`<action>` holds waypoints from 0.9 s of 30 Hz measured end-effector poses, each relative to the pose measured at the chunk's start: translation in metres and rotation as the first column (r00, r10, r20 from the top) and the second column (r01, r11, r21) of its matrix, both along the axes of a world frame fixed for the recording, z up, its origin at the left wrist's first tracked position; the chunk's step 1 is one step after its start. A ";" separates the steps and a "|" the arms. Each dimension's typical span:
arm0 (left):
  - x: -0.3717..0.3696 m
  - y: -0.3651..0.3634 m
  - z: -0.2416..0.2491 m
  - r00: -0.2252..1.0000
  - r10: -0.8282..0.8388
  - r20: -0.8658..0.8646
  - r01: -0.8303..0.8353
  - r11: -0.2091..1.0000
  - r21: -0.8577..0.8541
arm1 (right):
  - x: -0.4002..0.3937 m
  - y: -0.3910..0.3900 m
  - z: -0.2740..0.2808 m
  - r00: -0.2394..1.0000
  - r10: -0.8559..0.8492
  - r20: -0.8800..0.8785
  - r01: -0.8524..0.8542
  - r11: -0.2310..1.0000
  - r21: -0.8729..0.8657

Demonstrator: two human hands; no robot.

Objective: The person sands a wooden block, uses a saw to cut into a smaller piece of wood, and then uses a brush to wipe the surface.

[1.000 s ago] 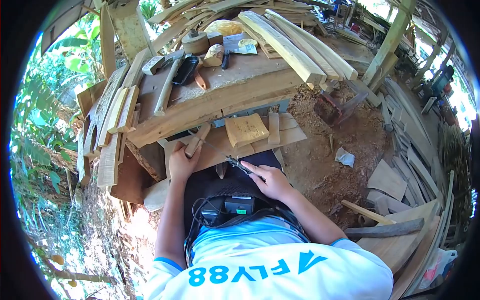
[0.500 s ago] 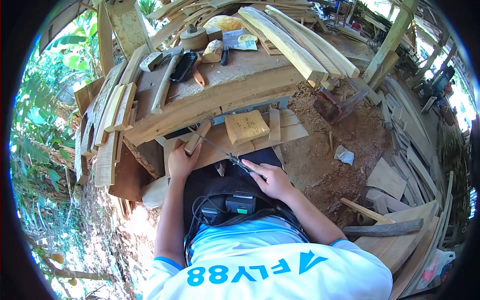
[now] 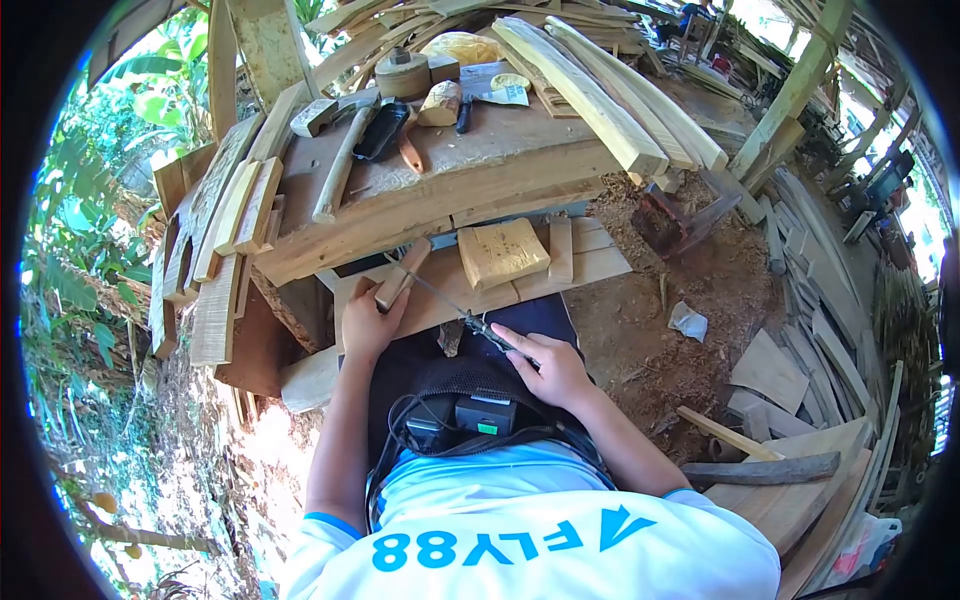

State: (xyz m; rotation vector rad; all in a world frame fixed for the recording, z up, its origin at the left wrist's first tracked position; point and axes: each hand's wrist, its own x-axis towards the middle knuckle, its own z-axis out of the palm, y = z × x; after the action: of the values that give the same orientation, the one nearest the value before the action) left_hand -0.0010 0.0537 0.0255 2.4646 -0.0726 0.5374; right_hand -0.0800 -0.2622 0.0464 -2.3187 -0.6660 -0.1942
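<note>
My left hand [image 3: 372, 318] is closed on a small wooden block [image 3: 405, 272] above a flat board [image 3: 592, 262] near my lap. My right hand [image 3: 545, 362] grips the dark handle of a thin metal tool [image 3: 478, 325]. Its narrow shaft runs up and left across the small block, close to my left fingers. Just right of the block lies a thick yellowish wood piece [image 3: 503, 252], with a narrow wooden strip [image 3: 561, 250] beside it.
Beyond is a heavy bench [image 3: 480, 165] bearing a hammer [image 3: 340, 170], a black tray [image 3: 381, 130], a brush [image 3: 410, 148] and long planks [image 3: 590, 95]. Wood offcuts [image 3: 215, 250] stand at left. A crumpled white scrap [image 3: 688, 316] lies on the ground at right.
The view has shifted slightly, so the bench and boards appear a little to the right. Both hands keep their holds, and the tool still crosses the block.
</note>
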 end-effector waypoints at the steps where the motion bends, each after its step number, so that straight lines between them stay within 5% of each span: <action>1: 0.000 0.000 0.000 1.000 -0.005 -0.002 0.005 1.000 0.002 | 0.001 0.000 -0.001 1.000 0.003 0.015 -0.003 1.000 -0.004; 11: -0.002 0.000 -0.004 0.998 0.020 0.057 -0.021 1.000 0.021 | -0.004 -0.002 0.000 1.000 -0.006 0.026 0.006 1.000 0.014; 16: -0.001 -0.002 0.002 0.991 0.025 -0.129 -0.030 0.999 -0.034 | -0.015 -0.002 0.014 1.000 -0.027 0.011 0.027 1.000 0.003; 18: 0.005 -0.006 0.000 0.999 -0.020 -0.046 0.015 0.994 -0.104 | -0.027 -0.003 0.045 1.000 -0.016 -0.026 0.016 1.000 0.017; 20: 0.008 -0.017 0.010 0.996 -0.088 0.024 0.091 0.982 -0.165 | -0.040 -0.008 0.071 0.983 -0.098 -0.155 0.074 0.985 -0.155; 23: 0.009 -0.025 0.018 0.977 -0.182 -0.112 0.160 0.970 -0.183 | -0.044 -0.014 0.081 0.985 -0.134 -0.106 0.111 0.974 -0.196; 27: 0.010 -0.028 -0.005 0.961 -0.261 0.090 0.276 0.908 -0.316 | -0.030 -0.007 0.072 0.994 -0.108 -0.007 0.105 0.976 -0.193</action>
State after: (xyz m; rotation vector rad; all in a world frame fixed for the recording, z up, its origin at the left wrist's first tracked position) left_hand 0.0094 0.0258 0.0208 2.0748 -0.3129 0.4449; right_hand -0.1100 -0.2689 0.1187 -2.5412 -0.5733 -0.1644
